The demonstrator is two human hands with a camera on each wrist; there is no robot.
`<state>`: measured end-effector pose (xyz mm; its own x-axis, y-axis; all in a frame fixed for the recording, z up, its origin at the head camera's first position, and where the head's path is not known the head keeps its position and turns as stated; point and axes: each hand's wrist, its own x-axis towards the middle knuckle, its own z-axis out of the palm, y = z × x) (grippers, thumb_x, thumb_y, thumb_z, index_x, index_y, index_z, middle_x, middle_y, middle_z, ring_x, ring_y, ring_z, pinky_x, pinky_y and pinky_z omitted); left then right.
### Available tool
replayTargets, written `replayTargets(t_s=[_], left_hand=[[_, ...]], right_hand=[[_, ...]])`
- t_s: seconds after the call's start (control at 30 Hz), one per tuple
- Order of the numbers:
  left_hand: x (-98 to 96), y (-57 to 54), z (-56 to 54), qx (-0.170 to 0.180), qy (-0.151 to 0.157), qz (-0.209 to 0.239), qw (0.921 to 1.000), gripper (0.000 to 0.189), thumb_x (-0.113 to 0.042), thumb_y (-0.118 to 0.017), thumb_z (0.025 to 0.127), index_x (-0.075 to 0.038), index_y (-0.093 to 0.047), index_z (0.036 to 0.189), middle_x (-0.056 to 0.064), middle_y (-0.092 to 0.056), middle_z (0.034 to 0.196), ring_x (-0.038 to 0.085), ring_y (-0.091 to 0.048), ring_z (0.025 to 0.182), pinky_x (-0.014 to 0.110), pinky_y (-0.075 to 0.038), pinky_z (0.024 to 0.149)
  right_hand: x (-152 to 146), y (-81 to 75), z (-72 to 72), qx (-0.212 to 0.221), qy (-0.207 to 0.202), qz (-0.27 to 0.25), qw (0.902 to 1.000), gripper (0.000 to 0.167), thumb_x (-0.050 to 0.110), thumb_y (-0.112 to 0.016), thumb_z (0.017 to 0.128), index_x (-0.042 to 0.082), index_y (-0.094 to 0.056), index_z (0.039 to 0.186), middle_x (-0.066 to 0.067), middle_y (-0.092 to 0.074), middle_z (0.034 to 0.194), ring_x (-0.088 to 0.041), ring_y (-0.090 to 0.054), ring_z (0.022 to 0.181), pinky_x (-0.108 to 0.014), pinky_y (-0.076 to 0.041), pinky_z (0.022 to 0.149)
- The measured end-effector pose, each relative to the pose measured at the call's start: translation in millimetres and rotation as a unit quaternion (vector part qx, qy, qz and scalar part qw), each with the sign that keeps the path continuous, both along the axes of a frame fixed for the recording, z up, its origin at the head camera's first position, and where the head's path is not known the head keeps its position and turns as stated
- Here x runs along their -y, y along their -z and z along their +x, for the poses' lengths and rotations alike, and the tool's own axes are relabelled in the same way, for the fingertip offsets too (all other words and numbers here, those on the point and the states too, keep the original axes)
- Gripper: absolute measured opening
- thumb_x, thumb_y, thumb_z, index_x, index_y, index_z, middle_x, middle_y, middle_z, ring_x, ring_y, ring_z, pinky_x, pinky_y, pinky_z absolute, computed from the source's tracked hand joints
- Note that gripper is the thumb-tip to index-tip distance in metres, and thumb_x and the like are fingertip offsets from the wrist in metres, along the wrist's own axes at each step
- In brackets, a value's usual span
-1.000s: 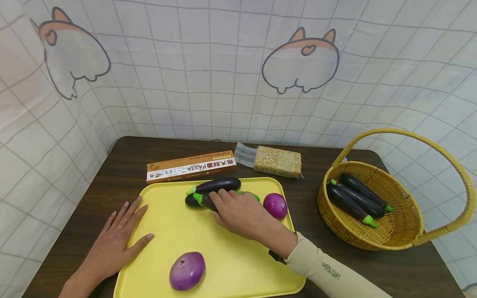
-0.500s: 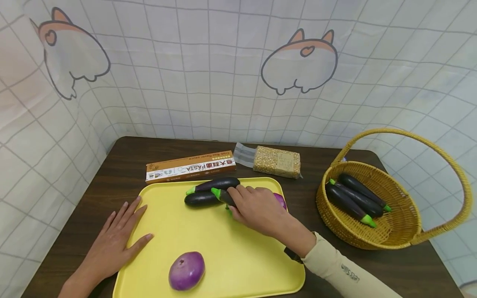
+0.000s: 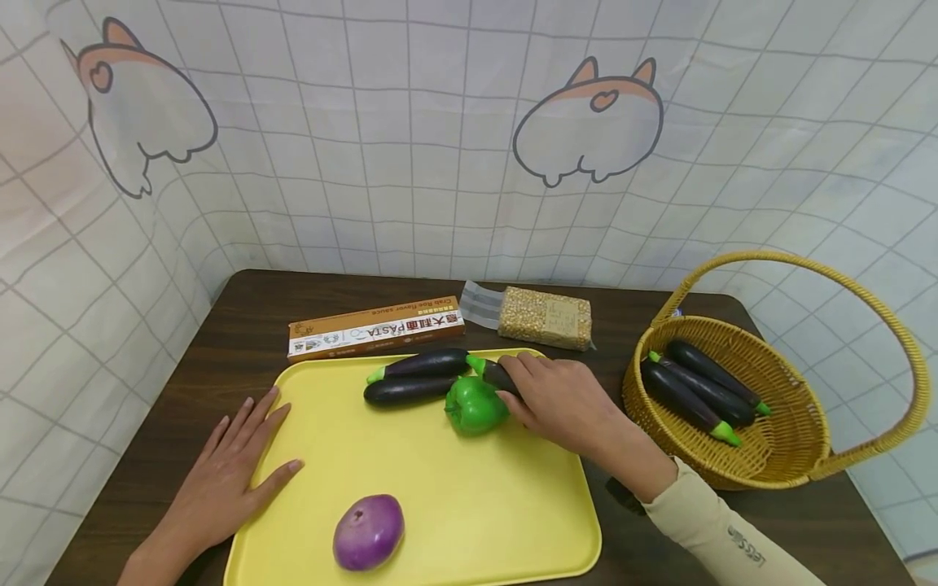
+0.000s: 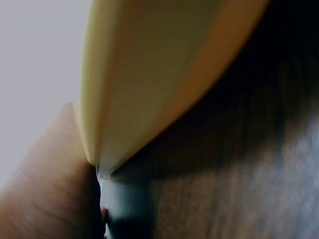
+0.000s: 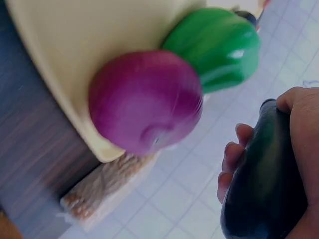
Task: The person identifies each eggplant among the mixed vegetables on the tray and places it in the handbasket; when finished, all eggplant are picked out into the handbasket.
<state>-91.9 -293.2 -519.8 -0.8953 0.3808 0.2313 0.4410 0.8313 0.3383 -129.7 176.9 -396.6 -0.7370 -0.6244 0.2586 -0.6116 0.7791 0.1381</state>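
Observation:
My right hand (image 3: 560, 399) grips a dark eggplant (image 3: 498, 376) above the far right part of the yellow tray (image 3: 440, 505); its green stem end points left. In the right wrist view, fingers and thumb wrap around the eggplant (image 5: 264, 184). Just left of this hand sits a green bell pepper (image 3: 475, 405). A red onion (image 5: 144, 102) lies beside the pepper in the right wrist view but is hidden in the head view. Two eggplants (image 3: 406, 391) lie side by side at the tray's back. My left hand (image 3: 230, 472) rests spread on the tray's left rim.
A wicker basket (image 3: 659, 439) with a tall handle stands right of the tray and holds three eggplants (image 3: 703, 395). A pasta box (image 3: 377, 328) and a bag of grains (image 3: 545, 317) lie behind the tray. A round purple vegetable (image 3: 369, 533) sits near the tray's front.
My right hand has carried the eggplant rightward from beside the two others, uncovering the bell pepper and covering the onion. The left hand stays in place.

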Motion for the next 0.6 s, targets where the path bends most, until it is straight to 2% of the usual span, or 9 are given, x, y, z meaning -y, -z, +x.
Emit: replayTargets(t_s=[0.2, 0.33, 0.6], left_hand=[[-1.0, -0.1, -1.3, 0.002, 0.001, 0.004, 1.0000, 0.082, -0.045, -0.067, 0.103, -0.013, -0.030, 0.168, 0.007, -0.012, 0.177, 0.042, -0.014, 0.158, 0.054, 0.002, 0.127], [-0.9, 0.3, -1.0, 0.000, 0.000, 0.002, 1.0000, 0.082, -0.045, -0.068, 0.103, -0.013, -0.031, 0.168, 0.007, -0.012, 0.177, 0.042, -0.014, 0.158, 0.053, 0.001, 0.127], [-0.3, 0.0, 0.4, -0.002, -0.006, 0.004, 1.0000, 0.081, -0.046, -0.068, 0.102, -0.013, -0.032, 0.167, 0.006, -0.013, 0.176, 0.042, -0.016, 0.158, 0.054, 0.000, 0.127]], right_hand=[[-26.2, -6.3, 0.5, 0.001, 0.022, -0.006, 0.9997, 0.042, 0.038, -0.066, 0.104, 0.003, -0.066, 0.128, -0.007, -0.068, 0.097, -0.020, -0.065, 0.069, -0.039, -0.057, 0.057], [-43.1, -7.6, 0.8, 0.008, 0.041, -0.006, 0.9991, 0.046, 0.037, -0.069, 0.103, 0.001, -0.065, 0.131, -0.011, -0.071, 0.104, -0.024, -0.069, 0.073, -0.041, -0.059, 0.059], [-71.1, -10.7, 3.4, 0.030, 0.073, -0.006, 0.9968, 0.047, 0.035, -0.071, 0.102, 0.001, -0.063, 0.134, -0.014, -0.072, 0.111, -0.026, -0.069, 0.072, -0.043, -0.059, 0.058]])
